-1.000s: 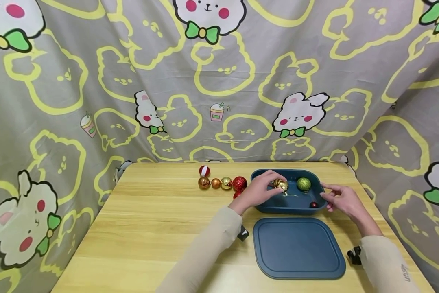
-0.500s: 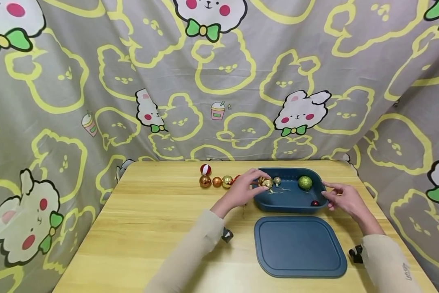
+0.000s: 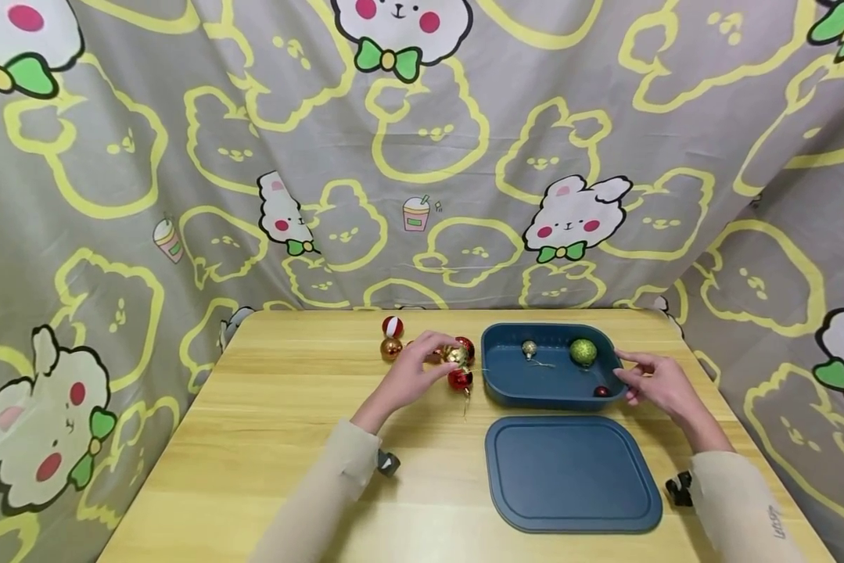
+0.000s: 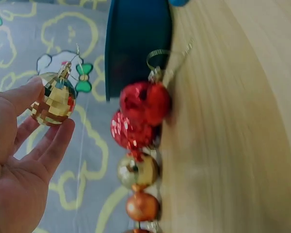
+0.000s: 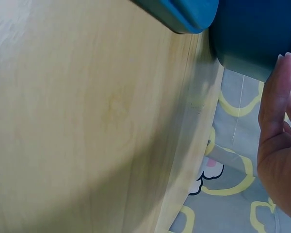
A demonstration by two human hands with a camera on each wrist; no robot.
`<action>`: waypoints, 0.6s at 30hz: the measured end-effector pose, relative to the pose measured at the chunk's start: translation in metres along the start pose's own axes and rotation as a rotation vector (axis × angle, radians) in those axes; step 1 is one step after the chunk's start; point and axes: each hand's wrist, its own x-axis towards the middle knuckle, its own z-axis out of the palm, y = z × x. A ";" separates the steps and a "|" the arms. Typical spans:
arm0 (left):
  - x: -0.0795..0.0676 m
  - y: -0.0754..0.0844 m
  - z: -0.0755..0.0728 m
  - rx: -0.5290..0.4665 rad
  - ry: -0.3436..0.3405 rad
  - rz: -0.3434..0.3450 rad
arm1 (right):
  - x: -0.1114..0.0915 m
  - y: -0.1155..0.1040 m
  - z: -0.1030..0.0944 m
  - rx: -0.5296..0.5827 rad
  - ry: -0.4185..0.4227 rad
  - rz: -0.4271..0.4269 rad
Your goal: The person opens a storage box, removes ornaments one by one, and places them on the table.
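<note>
My left hand (image 3: pixel 409 374) pinches a gold mirrored bauble (image 4: pixel 56 104) between thumb and fingers, its cap and string pointing up. It hovers left of a dark blue box (image 3: pixel 548 403), over the baubles lined up there. Below it are a shiny red bauble (image 3: pixel 460 380) with a string and a glittery red bauble (image 4: pixel 128 128). My right hand (image 3: pixel 659 385) grips the box's right end, thumb against the wall. Inside the box lie a green glitter bauble (image 3: pixel 583 352), a small gold bauble (image 3: pixel 529 347) with a string, and a small dark red bauble (image 3: pixel 601 391).
A flat blue lid (image 3: pixel 573 474) lies in front of the box. Farther left on the wooden table (image 3: pixel 288 438) are a copper bauble (image 3: pixel 391 349) and a red-and-white bauble (image 3: pixel 393 327). A patterned curtain (image 3: pixel 457 258) hangs behind and at both sides.
My left hand has lifted the gold bauble from inside the box and carried it left past the box's wall, uncovering the small gold bauble. My right hand has stayed at the box's right end.
</note>
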 end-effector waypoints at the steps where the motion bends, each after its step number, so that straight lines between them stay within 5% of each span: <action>1: -0.002 -0.002 -0.002 -0.003 0.005 -0.005 | 0.000 0.000 0.000 0.000 0.000 0.000; 18: -0.025 -0.028 -0.018 0.039 -0.005 -0.069 | 0.002 0.002 0.000 -0.003 -0.006 -0.001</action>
